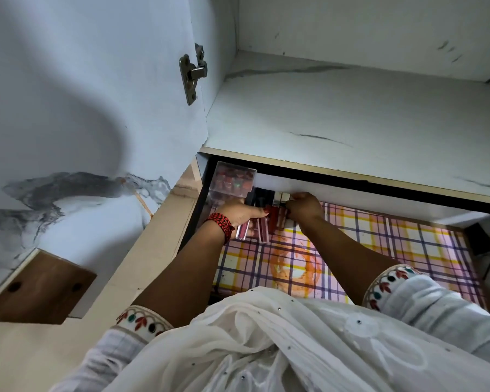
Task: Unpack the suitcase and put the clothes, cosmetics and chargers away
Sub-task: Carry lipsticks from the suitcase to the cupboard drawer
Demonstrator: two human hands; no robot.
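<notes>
White scarf [238, 335] folds lie nearest; beyond them both arms reach into the drawer [408, 244] lined with checked paper. The left hand [242, 213] curls round a bunch of lip gloss tubes [262, 226] near the drawer's back left corner, just beside a clear cosmetics box [232, 181]. The right hand [306, 206] pinches their caps.

Checked-lined drawer [393, 244], cosmetics box [232, 183] at far-left corner; lip-gloss tubes [259, 224] just beside it

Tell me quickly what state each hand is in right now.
Left hand: grips a bunch of clear plastic lip gloss tubes, red and pink inside, black-capped.
Right hand: fingers curled on the same tubes' cap end.
</notes>
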